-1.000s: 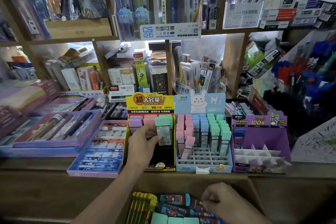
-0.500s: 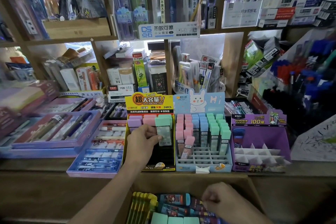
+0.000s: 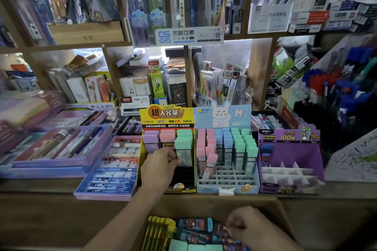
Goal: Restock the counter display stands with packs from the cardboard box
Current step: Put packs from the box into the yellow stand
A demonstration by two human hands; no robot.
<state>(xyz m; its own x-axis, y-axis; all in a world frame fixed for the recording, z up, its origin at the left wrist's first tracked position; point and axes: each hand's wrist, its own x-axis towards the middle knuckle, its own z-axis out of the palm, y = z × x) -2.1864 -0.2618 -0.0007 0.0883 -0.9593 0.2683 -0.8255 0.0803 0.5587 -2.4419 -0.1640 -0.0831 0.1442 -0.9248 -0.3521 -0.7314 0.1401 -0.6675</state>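
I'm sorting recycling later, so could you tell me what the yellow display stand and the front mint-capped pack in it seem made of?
The yellow display stand looks like printed cardboard, slightly glossy: flat folded panels and a printed header. The front mint-capped pack seems plastic: a matte opaque cap over a clear, shiny body.

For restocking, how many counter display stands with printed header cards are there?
3: yellow cardboard stand left, where the left hand holds a mint-capped pack; pale blue rabbit stand centre; purple cardboard stand right.
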